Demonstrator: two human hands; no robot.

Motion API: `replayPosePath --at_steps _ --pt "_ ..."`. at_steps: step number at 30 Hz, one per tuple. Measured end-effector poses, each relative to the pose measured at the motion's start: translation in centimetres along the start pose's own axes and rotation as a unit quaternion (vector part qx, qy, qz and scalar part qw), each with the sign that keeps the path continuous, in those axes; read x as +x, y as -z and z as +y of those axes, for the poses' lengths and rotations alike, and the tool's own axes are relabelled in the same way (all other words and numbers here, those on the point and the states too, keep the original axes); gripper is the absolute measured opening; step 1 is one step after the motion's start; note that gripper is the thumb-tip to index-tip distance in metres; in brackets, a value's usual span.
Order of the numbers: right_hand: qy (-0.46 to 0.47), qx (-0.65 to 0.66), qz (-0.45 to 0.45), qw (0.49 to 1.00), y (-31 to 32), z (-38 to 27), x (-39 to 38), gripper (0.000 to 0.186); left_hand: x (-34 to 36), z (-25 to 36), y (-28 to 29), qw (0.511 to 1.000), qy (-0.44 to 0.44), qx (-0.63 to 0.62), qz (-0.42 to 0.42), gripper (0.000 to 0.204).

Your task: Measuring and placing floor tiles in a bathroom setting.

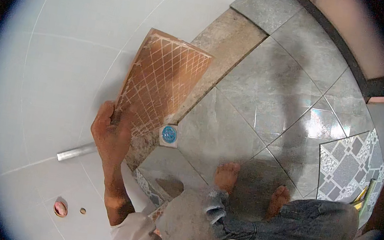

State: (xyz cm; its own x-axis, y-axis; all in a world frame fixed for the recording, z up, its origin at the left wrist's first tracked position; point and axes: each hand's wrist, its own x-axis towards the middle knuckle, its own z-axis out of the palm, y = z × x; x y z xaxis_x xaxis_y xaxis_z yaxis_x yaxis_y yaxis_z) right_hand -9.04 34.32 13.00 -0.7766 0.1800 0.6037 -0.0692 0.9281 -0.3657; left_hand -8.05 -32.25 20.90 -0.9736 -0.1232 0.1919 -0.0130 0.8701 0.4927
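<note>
Terracotta-coloured tile (169,74) gripped in left hand (112,129); blue disc (169,134) right of that hand; right hand's hold cannot tell.

Seen from the left hand (111,133), the tile (168,79) it holds blocks one o'clock, and the wall (67,71) bars ten. A metal bar (76,152) juts out at eight. Past the tile, the floor (236,109) leaves room at two o'clock; the bare feet (227,176) stand between three and four, the bent knee (189,219) at four.
</note>
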Motion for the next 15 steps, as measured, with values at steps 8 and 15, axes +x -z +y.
replayPosePath --at_steps 8,15 --pt "-0.316 0.584 -0.452 0.595 -7.3 -41.5 -8.7 0.097 -0.7 4.4 0.9 0.975 -0.218 0.014 0.041 0.008" --pt "-0.561 0.511 -0.153 0.634 -3.7 -28.7 -9.6 0.078 2.3 15.3 8.3 0.948 -0.122 -0.294 -0.03 0.021"
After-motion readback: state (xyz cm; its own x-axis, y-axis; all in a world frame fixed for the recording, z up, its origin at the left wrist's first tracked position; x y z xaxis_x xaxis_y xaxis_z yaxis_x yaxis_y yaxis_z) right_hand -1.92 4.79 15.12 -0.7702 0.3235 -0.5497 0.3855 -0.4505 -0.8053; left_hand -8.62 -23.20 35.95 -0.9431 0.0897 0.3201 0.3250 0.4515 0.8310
